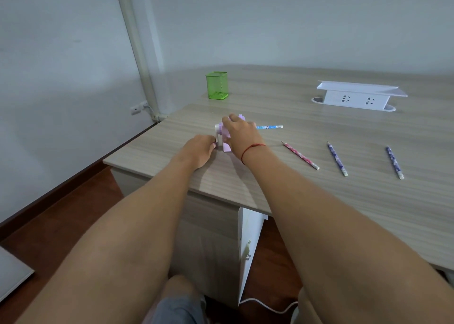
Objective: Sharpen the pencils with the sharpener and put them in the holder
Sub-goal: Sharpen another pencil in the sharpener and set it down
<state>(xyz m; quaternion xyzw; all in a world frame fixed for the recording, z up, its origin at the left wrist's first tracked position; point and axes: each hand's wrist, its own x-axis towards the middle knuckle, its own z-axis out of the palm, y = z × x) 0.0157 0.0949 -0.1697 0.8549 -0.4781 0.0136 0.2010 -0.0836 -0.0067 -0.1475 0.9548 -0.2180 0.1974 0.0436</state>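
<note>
Under hands [239, 132], sharpener [227, 147] mostly hidden

Office room: wood-grain desk [319, 201] with built-in socket box [356, 99], mesh pen holder [217, 85], bare walls.

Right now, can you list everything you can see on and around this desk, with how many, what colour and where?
Sharpener: one, pink and white, near desk's left front edge, under the hands.
Pencil in sharpener: one, light blue, sticking out to the right.
Loose pencils: three on the desk's right; one pink, two dark blue patterned.
Holder: one, green mesh, appears empty, behind the sharpener.
Socket box: one, white, far right.
Desk: one, light wood grain.
Cable: one, white, on the floor.
Left hand: at the sharpener's crank.
Right hand: pressing on the sharpener; red string on wrist.
</note>
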